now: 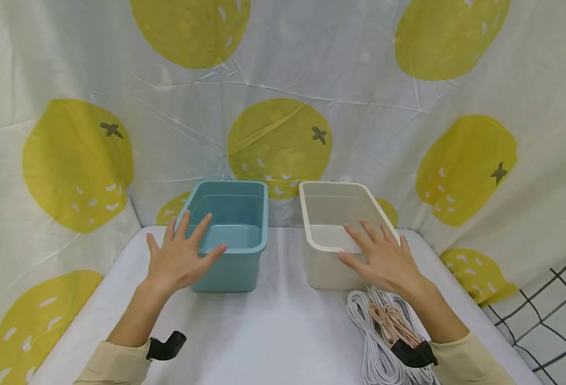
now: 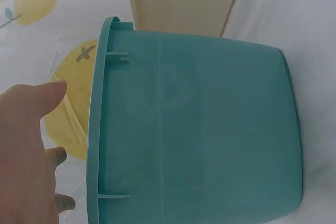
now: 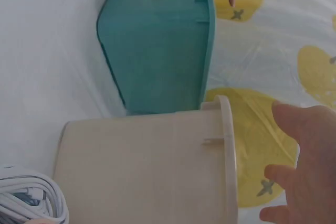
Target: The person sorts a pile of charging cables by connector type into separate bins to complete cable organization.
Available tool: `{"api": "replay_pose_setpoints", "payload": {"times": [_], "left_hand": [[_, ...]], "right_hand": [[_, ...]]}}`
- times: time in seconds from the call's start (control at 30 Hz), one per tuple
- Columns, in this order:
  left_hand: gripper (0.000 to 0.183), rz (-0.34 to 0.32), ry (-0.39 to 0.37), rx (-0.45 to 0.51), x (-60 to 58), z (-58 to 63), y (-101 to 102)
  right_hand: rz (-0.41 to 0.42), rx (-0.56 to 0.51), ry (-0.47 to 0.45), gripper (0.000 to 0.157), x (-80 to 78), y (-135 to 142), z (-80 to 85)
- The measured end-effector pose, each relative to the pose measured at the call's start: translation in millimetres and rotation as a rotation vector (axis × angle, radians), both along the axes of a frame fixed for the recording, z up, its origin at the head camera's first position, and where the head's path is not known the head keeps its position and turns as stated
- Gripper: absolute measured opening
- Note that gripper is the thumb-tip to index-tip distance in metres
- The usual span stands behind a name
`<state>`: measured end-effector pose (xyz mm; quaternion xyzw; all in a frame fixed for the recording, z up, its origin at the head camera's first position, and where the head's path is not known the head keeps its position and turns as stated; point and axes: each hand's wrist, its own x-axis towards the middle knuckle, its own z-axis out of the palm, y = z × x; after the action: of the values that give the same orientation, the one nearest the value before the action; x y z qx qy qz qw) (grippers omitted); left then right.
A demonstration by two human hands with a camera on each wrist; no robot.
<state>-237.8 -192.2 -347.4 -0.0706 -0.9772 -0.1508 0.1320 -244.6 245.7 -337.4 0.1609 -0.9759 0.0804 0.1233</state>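
Note:
My left hand (image 1: 176, 261) is spread, palm down, over the near left corner of a blue-green plastic bin (image 1: 232, 270). In the left wrist view its fingers stand apart from the rim of that bin (image 2: 199, 124). My right hand (image 1: 384, 258) is likewise spread, over the near right part of a cream plastic bin (image 1: 328, 270). The right wrist view shows its thumb and fingers off the rim of the cream bin (image 3: 142, 166). Neither hand holds anything. Coiled white cords (image 1: 376, 347) lie beneath my right wrist, with a tan cord bundle (image 1: 392, 323) among them.
Both bins stand side by side on a white-covered table (image 1: 283, 331), with a gap between them. A lemon-print curtain (image 1: 283, 69) hangs behind and at the sides. Black wire mesh (image 1: 547, 315) stands at the right edge. Black wrist mounts sit on both sleeves.

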Motion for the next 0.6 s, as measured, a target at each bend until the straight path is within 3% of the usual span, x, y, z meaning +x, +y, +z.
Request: {"api": "replay_pose_setpoints", "payload": {"times": [0.37, 0.6], "left_hand": [[0.099, 0.014, 0.043, 0.073, -6.0, -14.1, -15.3], [0.106, -0.009, 0.009, 0.250, -9.1, -19.9, -40.6]], "right_hand": [[0.010, -0.068, 0.068, 0.074, 21.8, 22.2, -7.2], [0.059, -0.168, 0.127, 0.070, 34.6, 26.3, -20.7]]}}
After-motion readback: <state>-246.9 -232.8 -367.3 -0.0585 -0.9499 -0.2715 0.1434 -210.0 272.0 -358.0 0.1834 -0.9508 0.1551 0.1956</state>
